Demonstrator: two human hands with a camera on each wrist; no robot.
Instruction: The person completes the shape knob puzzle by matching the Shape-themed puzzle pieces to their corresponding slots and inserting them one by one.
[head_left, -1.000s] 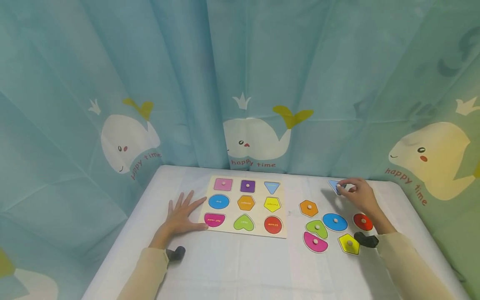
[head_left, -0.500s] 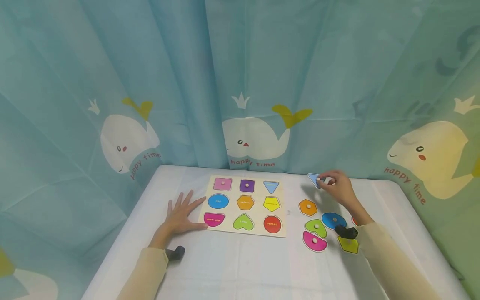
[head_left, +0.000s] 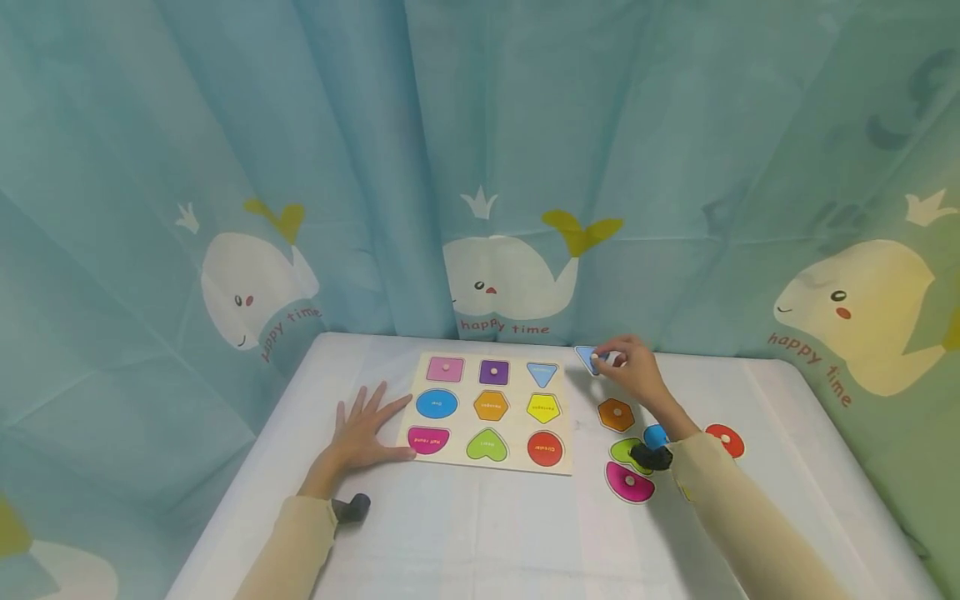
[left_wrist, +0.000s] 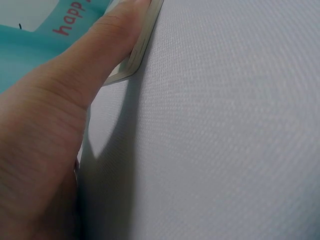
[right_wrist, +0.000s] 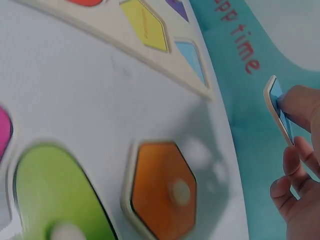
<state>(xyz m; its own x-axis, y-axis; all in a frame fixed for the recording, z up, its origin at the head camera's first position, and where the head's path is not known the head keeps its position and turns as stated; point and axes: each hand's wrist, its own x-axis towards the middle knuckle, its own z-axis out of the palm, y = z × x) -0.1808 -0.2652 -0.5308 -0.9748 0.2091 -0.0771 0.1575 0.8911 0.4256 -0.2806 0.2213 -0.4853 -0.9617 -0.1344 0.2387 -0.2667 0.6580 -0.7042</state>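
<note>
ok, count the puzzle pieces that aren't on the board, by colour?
Blue: 2 (triangle in the right hand, oval)
Orange: 1 (hexagon)
Green: 1 (heart)
Magenta: 1 (half round)
Red: 1 (circle)
Yellow: 1 (a sliver shows past the sleeve)
Total: 7

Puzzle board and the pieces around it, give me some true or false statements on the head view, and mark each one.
1. The right hand pinches the blue triangle piece. True.
2. The left hand touches the puzzle board with its fingers spread. True.
3. The blue triangle piece sits in the puzzle board. False: it is in the right hand, apart from the puzzle board.
4. The orange hexagon piece lies on the table. True.
5. The red circle piece lies left of the puzzle board. False: it lies to the right.
</note>
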